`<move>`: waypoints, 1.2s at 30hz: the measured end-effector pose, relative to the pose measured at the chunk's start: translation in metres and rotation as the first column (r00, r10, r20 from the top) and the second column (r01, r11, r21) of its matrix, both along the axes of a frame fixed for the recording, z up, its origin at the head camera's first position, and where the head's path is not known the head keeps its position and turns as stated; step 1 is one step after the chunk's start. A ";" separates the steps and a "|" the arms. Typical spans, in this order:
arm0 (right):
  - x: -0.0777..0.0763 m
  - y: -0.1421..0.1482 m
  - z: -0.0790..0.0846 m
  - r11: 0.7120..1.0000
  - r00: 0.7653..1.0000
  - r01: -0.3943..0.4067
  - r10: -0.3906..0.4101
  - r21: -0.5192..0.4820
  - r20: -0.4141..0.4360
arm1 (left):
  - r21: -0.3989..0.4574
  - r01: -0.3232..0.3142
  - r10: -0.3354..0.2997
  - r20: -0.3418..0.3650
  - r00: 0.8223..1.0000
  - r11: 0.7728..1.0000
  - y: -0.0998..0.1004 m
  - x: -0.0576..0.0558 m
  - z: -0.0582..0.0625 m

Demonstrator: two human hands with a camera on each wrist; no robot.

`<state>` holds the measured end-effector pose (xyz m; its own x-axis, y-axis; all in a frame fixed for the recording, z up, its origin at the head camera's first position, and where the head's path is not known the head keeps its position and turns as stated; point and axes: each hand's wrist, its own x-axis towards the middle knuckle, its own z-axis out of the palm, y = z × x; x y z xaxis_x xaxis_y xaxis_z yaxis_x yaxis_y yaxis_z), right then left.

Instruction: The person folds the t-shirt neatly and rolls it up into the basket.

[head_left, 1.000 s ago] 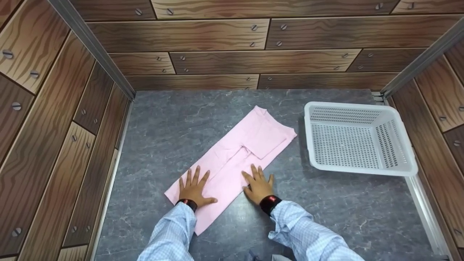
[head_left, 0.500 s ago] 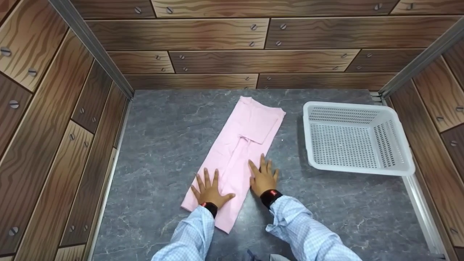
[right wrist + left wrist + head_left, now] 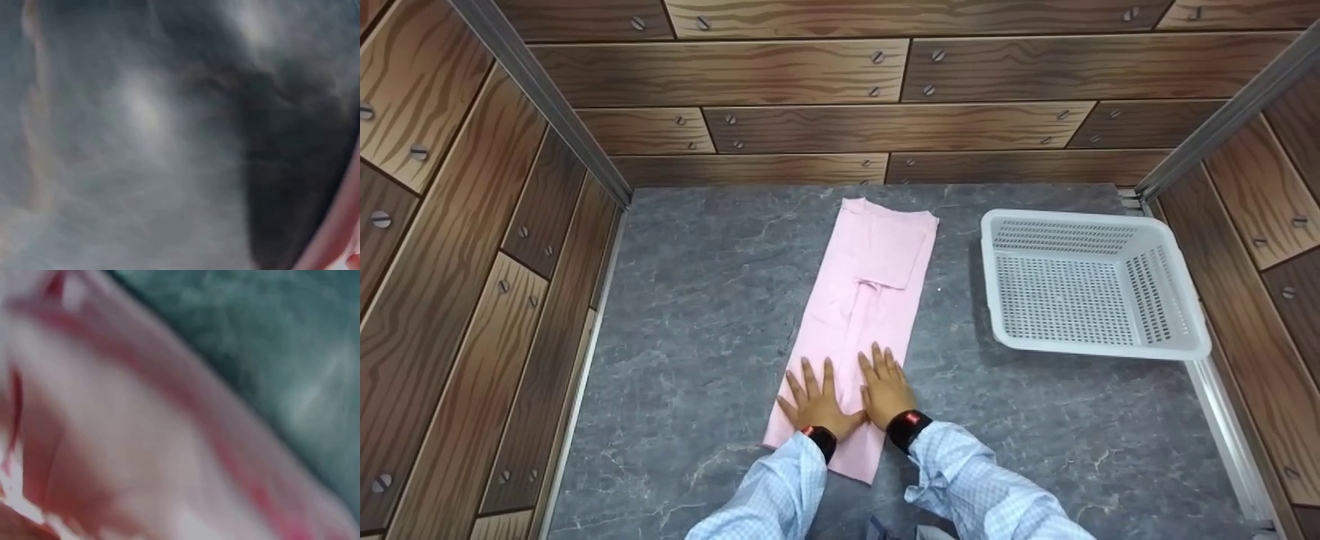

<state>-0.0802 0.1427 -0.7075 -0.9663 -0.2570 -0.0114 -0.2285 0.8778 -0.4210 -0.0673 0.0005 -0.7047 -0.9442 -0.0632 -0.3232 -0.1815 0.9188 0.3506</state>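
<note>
A pink short-sleeved shirt (image 3: 877, 247), folded into a long strip, lies on the grey marbled surface, nearly upright in the head view. Its sleeve is folded over the upper part. My left hand (image 3: 819, 405) lies with spread, straight fingers on the lower part of the shirt. Beside it my right hand (image 3: 886, 391) rests on the shirt's right edge, its fingers straight, and the two thumbs meet near the middle. The left wrist view has blurred pink cloth (image 3: 140, 416) close up; the right wrist view is mostly blurred grey surface with a pink edge (image 3: 332, 230) at lower right.
A white perforated plastic basket (image 3: 990, 285) stands on the right of the grey surface (image 3: 697, 300). Wood-patterned walls (image 3: 802, 127) enclose the left, back and right sides, with metal rails (image 3: 547, 112) at the corners.
The shirt has turned from a diagonal to nearly upright, its lower end moving right. My left hand has moved right with it, and my right hand now lies close beside the left.
</note>
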 end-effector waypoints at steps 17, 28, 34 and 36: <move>0.003 0.055 -0.012 0.990 0.981 0.049 -0.023 0.131 -0.192 | -0.161 0.604 -0.623 -0.124 0.772 0.781 -0.066 -0.006 -0.024; 0.042 0.057 -0.036 0.984 0.953 -0.030 0.082 0.178 -0.292 | -0.206 0.456 -0.496 -0.230 0.838 0.866 -0.032 0.022 -0.032; 0.045 0.068 -0.043 0.987 0.951 -0.014 0.064 0.162 -0.304 | -0.142 0.415 -0.438 -0.239 0.867 0.899 -0.019 0.027 -0.028; 0.045 0.069 -0.041 0.994 0.952 -0.007 0.040 0.109 -0.302 | -0.039 0.390 -0.386 -0.264 0.884 0.920 -0.017 0.027 -0.025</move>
<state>-0.0353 0.2113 -0.7488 -0.9219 -0.2931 0.2535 -0.3524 0.9062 -0.2338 -0.0402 -0.0165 -0.7301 -0.9427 0.3282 -0.0598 0.2881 0.8912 0.3503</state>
